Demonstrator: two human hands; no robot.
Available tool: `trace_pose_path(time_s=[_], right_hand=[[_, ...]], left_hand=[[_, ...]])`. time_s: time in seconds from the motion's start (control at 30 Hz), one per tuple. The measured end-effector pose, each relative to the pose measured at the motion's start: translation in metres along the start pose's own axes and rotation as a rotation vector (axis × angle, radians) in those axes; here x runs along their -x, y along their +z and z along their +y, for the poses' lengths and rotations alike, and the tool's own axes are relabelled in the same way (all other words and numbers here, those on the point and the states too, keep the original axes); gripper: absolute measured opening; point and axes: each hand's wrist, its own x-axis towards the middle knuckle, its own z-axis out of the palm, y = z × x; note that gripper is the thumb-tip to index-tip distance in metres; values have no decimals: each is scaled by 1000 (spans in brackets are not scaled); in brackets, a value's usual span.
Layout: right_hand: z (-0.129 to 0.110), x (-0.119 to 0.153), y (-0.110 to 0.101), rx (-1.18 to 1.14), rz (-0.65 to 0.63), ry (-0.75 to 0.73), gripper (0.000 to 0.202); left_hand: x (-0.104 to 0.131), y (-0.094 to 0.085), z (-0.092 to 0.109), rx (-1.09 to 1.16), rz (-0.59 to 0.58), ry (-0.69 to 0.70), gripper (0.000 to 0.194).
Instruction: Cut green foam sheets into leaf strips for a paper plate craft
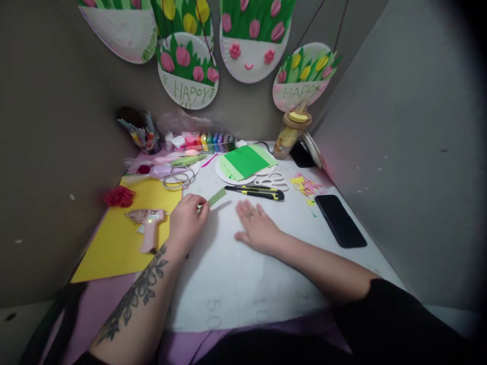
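Note:
Between the fingers of my left hand (pixel 189 217) is a small strip of green paper (pixel 217 197), its free end pointing up and right. My right hand (pixel 258 226) lies flat on the white table cover (pixel 228 284), fingers stretched out and holding nothing. Just beyond both hands are a yellow-and-black utility knife (pixel 262 192) and white-handled scissors (pixel 274 181). Left of my left hand, a pink glue gun (pixel 150 225) rests on a yellow sheet (pixel 110 243).
Green paper sheets (pixel 247 161) lie on white paper plates (pixel 222 172) at the back. A phone (pixel 340 221) and paper scraps (pixel 306 185) are at right. A lidded cup (pixel 289 136), clay tubs (pixel 209 142) and metal rings (pixel 178 177) stand farther back. Decorated plates (pixel 188 71) hang on the wall.

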Motion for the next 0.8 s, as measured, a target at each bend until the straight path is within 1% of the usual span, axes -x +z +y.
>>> trace_pose_path(time_s=[0.03, 0.07, 0.1, 0.17, 0.2, 0.23, 0.27, 0.3, 0.33, 0.37, 0.4, 0.43, 0.5, 0.57, 0.6, 0.67, 0.73, 0.8], right_hand=[[2, -2, -1, 26, 66, 84, 78], [2, -1, -2, 38, 95, 73, 80], [1, 0, -1, 32, 75, -32, 82], [1, 3, 2, -9, -60, -346, 80], [3, 3, 3, -29, -129, -439, 76], [6, 1, 4, -37, -164, -424, 73], [12, -1, 4, -33, -144, -296, 72], [19, -4, 2, -20, -78, -98, 70], [26, -7, 0, -11, 2, 66, 65], [32, -10, -3, -18, 104, 152, 58], [38, -11, -6, -39, 220, 186, 50], [42, -11, -7, -77, 328, 173, 44], [47, -9, -7, -194, 501, 85, 37], [51, -7, -3, -328, 590, 32, 35], [53, -7, 0, -386, 617, 41, 35], [61, -11, 3, -477, 664, 102, 33], [71, -15, 2, -539, 725, 166, 30], [79, -17, -3, -554, 804, 204, 27]], left_hand=[[1, 0, 0, -25, -1, -4, 18], [1, 0, 1, -50, 2, -10, 18], [1, -1, 1, -73, 7, -17, 18], [1, -1, 1, -102, 20, -25, 18], [2, 0, 0, -109, 23, -24, 18], [2, 0, 0, -115, 26, -20, 18], [2, 1, 0, -118, 29, -9, 18], [3, 1, 0, -121, 33, 10, 17], [4, 2, 1, -126, 38, 37, 17], [5, 3, 2, -135, 38, 75, 18], [6, 5, 3, -148, 28, 121, 19], [7, 6, 5, -164, 1, 180, 21], [9, 11, 9, -200, -112, 317, 23], [11, 15, 12, -225, -269, 435, 24], [11, 17, 13, -233, -336, 466, 24], [12, 20, 15, -235, -418, 474, 24], [12, 20, 16, -215, -448, 451, 23], [13, 20, 15, -188, -460, 435, 22]])
